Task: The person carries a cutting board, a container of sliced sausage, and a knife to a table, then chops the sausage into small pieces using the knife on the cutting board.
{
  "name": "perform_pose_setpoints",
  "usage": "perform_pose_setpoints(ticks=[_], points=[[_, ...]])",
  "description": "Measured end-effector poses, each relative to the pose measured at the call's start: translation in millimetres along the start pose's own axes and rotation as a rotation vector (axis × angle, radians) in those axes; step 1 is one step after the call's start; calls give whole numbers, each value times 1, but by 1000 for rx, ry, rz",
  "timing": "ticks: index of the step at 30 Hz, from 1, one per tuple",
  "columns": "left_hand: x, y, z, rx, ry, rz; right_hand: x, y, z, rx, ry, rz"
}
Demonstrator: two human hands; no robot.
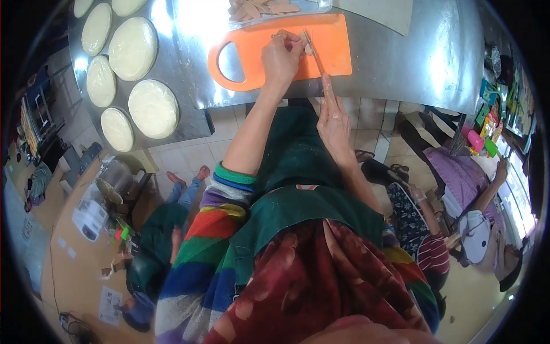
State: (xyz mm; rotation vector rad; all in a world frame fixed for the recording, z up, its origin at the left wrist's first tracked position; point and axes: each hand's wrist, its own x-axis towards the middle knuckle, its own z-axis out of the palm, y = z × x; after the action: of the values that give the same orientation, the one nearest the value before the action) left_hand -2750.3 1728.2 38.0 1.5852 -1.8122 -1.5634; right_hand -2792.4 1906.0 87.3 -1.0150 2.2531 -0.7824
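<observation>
An orange cutting board [252,51] with a cut-out handle lies on the metal table. My right hand [334,123] is wrapped round the handle of a knife [315,53], whose blade points away from me over the board. Just left of the blade, my left hand [281,60] has its fingertips closed on a small pinkish-brown piece of sausage [308,48]. The fingers partly cover this piece. Beyond the board stands a clear plastic tray [312,7] with many sausage slices [260,8] in it.
Several round, flat pale dough discs [133,49] lie on the metal surface to the left. A light flat sheet [381,12] lies at the table's far right. Other people are nearby: one in green [152,252] at left, others [429,252] at right.
</observation>
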Motion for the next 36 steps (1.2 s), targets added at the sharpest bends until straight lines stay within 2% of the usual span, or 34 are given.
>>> perform_pose_setpoints(ticks=[8, 10, 16, 28, 31, 34, 36], points=[[0, -3, 0, 10, -8, 12, 5, 9, 16, -111, -23, -6], [2, -6, 2, 8, 0, 24, 12, 4, 17, -147, -113, 96], [2, -8, 3, 48, 18, 49, 12, 10, 16, -18, -18, -55], [2, -8, 4, 9, 19, 45, 17, 9, 9, -81, -55, -4], [2, -8, 3, 24, 27, 50, 17, 5, 7, -28, -78, 85], [2, -9, 4, 30, 35, 54, 17, 6, 10, 0, 6, -19], [2, -10, 5, 30, 54, 74, 17, 0, 4, -128, -100, 153]])
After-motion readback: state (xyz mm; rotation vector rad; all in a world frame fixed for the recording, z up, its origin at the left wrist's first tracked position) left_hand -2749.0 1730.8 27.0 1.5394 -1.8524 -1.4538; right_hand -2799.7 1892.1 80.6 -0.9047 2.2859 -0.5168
